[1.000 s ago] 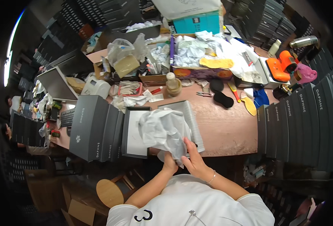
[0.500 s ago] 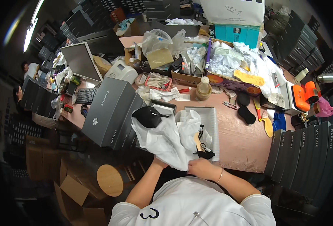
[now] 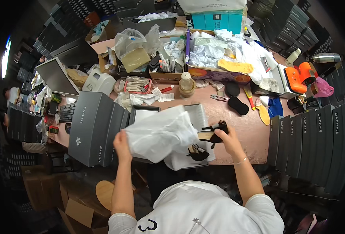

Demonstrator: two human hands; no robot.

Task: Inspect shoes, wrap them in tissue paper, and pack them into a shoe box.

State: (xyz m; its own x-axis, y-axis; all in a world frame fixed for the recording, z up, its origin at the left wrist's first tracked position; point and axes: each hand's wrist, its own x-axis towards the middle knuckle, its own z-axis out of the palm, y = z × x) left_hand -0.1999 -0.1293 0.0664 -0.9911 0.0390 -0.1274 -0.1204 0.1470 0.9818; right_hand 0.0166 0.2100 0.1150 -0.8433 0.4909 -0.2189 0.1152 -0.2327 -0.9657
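While our left hand (image 3: 122, 146) grips crumpled white paper (image 3: 156, 134) partly over the white-lined rectangular shoebox (image 3: 199, 111), our right hand (image 3: 231, 141) grips a strappy black sandal (image 3: 208, 135) above its right edge.

Table (image 3: 244, 144): monitor (image 3: 55, 76) and keyboard (image 3: 67, 112), left edge; paper-filled carton (image 3: 203, 74), far edge; orange device (image 3: 294, 80), near far right corner.

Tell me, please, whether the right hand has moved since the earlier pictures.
Yes: judged against the white-topped bottle, the right hand has moved rightward and forward over the table, and now holds a black shoe.
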